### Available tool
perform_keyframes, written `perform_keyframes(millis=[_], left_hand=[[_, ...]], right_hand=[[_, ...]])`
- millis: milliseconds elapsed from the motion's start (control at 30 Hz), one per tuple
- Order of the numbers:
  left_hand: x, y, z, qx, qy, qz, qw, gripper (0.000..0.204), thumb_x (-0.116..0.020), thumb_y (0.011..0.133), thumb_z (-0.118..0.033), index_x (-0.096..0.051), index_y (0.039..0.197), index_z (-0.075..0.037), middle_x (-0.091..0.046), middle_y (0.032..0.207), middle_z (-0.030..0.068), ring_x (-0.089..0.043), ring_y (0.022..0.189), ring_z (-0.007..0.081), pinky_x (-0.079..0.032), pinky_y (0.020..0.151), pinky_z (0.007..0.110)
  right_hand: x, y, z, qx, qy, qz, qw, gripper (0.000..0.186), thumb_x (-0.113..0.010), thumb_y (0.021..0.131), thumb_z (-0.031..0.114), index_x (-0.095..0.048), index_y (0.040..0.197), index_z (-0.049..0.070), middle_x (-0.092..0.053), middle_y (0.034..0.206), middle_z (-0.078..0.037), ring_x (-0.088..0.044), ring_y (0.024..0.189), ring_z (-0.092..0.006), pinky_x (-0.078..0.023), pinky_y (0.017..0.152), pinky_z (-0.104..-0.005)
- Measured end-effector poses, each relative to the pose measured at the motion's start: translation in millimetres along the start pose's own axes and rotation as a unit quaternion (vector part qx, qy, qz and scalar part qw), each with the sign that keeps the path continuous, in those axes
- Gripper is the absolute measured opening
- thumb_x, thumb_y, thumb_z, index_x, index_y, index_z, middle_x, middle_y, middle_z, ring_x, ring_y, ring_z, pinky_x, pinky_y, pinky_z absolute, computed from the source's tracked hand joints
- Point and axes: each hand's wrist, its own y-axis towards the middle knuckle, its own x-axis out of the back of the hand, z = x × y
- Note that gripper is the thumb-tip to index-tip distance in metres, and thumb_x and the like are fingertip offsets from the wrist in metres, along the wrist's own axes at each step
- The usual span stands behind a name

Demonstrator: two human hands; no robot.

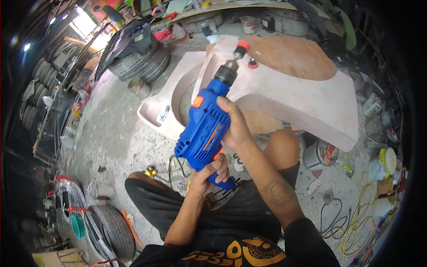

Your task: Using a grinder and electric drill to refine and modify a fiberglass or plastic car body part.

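Note:
A blue power drill (204, 129) with orange details is held up over my lap, its chuck pointing away from me. My left hand (211, 173) is wrapped around its handle near the orange trigger. Against the right side of the drill's body, my right hand (233, 127) grips with the thumb on top; its other fingers are mostly hidden. A round red-rimmed attachment (241, 49) sits at the chuck's tip. Beyond it, a pale, pinkish moulded panel (289, 95) with curved cutouts lies in front of me. A small red and black round piece (252, 63) rests on that panel.
Tyres (140, 58) stand at the far left, and another tyre (115, 231) lies near left. A yellow cord (362, 209) coils on the floor at right, near a metal can (315, 155). Paint tins (248, 25) stand at the back. Another person (111, 15) is far off, upper left.

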Motion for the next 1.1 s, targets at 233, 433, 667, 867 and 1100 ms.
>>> perform_keyframes(millis=[233,433,667,867,1100], left_hand=[[-4.4,2.4,-0.4,-0.006,0.019,-0.010,1.000,0.023,-0.063,0.086,-0.025,-0.053,0.094,-0.006,-0.047,0.072,0.0011,-0.045,0.050,0.0098,-0.042,0.056,0.029],[-3.0,3.1,0.9,-0.007,0.015,-0.007,1.000,0.023,-0.064,0.086,-0.024,-0.053,0.095,-0.006,-0.047,0.072,0.0012,-0.045,0.050,0.0098,-0.043,0.056,0.029],[-3.2,1.1,-1.0,-0.009,0.003,-0.003,1.000,0.022,-0.063,0.088,-0.022,-0.053,0.098,-0.004,-0.047,0.073,0.0025,-0.046,0.050,0.0104,-0.043,0.057,0.029],[-3.5,2.3,0.2,-0.010,-0.002,-0.003,1.000,0.023,-0.064,0.089,-0.021,-0.053,0.101,-0.004,-0.047,0.074,0.0033,-0.046,0.052,0.0109,-0.044,0.058,0.030],[0.9,-2.7,-4.9,-0.014,0.064,-0.007,0.998,0.050,-0.073,0.088,-0.019,-0.054,0.130,0.001,-0.068,0.106,0.0156,-0.067,0.085,0.0240,-0.055,0.079,0.037]], right_hand=[[3.4,-0.6,5.9,-0.003,-0.008,0.005,1.000,0.052,-0.058,0.097,0.040,-0.056,0.128,-0.001,-0.068,0.113,-0.012,-0.068,0.100,-0.0179,-0.055,0.091,-0.0349],[1.3,-0.5,6.3,-0.002,-0.014,-0.001,1.000,0.052,-0.058,0.097,0.040,-0.056,0.128,-0.002,-0.068,0.112,-0.011,-0.069,0.100,-0.0176,-0.055,0.091,-0.0346],[-3.0,-1.1,7.8,-0.014,0.012,0.008,1.000,0.049,-0.064,0.094,0.038,-0.056,0.124,0.000,-0.066,0.107,-0.007,-0.066,0.094,-0.0127,-0.055,0.086,-0.0301],[2.2,-0.6,7.2,-0.022,0.006,0.001,1.000,0.046,-0.063,0.095,0.039,-0.060,0.121,0.001,-0.067,0.107,-0.007,-0.067,0.095,-0.0128,-0.054,0.087,-0.0308],[17.2,0.3,7.4,-0.044,-0.007,-0.027,0.999,0.054,-0.066,0.095,0.045,-0.059,0.125,-0.001,-0.069,0.111,-0.012,-0.068,0.101,-0.0196,-0.054,0.093,-0.0355]])
